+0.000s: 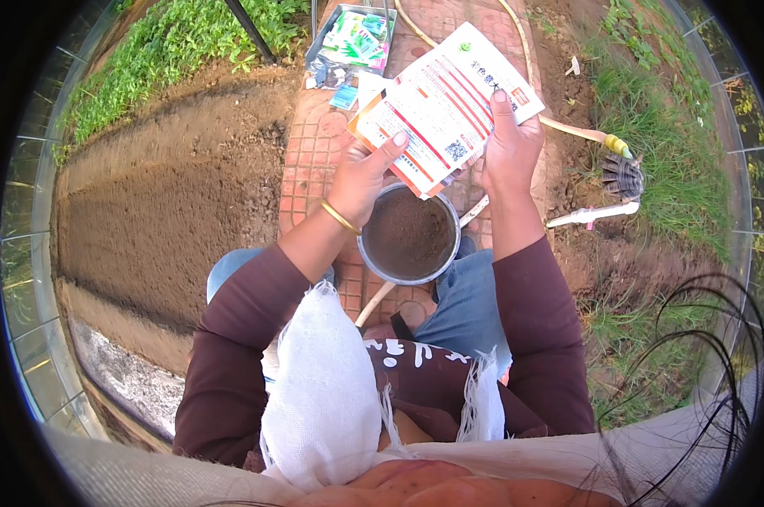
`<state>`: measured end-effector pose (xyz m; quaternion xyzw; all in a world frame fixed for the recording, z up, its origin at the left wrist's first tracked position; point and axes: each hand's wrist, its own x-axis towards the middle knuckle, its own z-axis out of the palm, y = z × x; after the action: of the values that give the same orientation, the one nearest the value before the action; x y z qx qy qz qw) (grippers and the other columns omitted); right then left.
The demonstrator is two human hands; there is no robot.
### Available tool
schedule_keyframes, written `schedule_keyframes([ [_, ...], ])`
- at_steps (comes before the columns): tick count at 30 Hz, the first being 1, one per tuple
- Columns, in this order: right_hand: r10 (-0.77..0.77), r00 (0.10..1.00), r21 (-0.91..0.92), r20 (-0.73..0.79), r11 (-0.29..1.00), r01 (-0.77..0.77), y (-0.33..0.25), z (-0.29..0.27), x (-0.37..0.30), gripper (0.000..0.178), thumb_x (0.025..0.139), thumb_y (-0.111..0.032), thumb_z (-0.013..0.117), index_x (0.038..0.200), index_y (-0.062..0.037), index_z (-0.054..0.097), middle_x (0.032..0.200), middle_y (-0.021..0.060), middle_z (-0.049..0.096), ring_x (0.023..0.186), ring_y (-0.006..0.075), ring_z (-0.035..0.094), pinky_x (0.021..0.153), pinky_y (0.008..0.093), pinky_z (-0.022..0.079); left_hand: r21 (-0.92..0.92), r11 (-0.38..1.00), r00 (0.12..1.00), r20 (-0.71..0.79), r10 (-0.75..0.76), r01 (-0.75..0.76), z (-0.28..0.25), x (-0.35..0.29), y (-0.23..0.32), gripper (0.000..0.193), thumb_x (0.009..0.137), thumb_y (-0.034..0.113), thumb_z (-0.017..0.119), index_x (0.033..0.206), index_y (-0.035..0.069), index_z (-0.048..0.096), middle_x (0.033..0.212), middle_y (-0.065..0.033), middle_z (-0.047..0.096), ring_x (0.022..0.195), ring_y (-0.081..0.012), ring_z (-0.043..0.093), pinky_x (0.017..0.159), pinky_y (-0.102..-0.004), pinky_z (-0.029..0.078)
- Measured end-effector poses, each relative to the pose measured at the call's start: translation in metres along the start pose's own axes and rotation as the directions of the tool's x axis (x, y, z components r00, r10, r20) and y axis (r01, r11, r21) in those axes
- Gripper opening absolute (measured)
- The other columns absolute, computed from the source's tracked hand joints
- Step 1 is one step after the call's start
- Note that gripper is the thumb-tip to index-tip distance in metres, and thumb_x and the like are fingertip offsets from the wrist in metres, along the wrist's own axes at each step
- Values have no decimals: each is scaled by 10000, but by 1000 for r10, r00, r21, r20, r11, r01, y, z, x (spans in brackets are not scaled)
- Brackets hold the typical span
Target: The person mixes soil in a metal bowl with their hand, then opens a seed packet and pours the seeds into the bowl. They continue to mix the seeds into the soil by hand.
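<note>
Both my hands hold up a small stack of flat, printed white-and-orange seed packets (437, 106) over the brick path. My left hand (369, 173), with a gold bangle at the wrist, grips the lower left edge, thumb on top. At the right edge my right hand (514, 144) pinches the stack, its thumb pressed on the printed face. The fingers under the packets are hidden. Just below them, between my knees, stands a round bucket (364, 253) filled with dark brown soil (409, 230). Neither hand touches the bucket.
A grey tray (316, 46) of green-and-white packets (356, 38) sits on the path ahead, a blue packet (344, 97) beside it. A pale hose (568, 128) with a yellow connector and a white pipe (593, 215) lie at right. Bare soil beds (162, 211) stretch left.
</note>
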<state>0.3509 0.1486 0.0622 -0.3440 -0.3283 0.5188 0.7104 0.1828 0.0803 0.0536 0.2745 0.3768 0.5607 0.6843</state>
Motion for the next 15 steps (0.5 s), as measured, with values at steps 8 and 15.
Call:
schedule_keyframes([
  [8, 4, 1000, -77, 0, 997, -4, 3, -3, -1, 306, 913, -86, 624, 1178, 56, 564, 1074, 88, 649, 939, 136, 621, 828, 268, 497, 114, 991, 997, 38, 70, -73, -10, 4, 8, 268, 933, 91, 584, 1193, 31, 560, 1047, -77, 662, 913, -176, 670, 776, -330, 573],
  [15, 19, 1000, -58, -2, 998, -19, -6, -6, 2, 333, 930, -67, 577, 1229, 63, 511, 1120, 142, 627, 963, 184, 639, 831, 308, 532, 29, 999, 998, -68, -16, 18, -14, 2, 8, 171, 950, 156, 576, 1069, 47, 633, 922, -36, 675, 773, -107, 635, 664, -254, 529],
])
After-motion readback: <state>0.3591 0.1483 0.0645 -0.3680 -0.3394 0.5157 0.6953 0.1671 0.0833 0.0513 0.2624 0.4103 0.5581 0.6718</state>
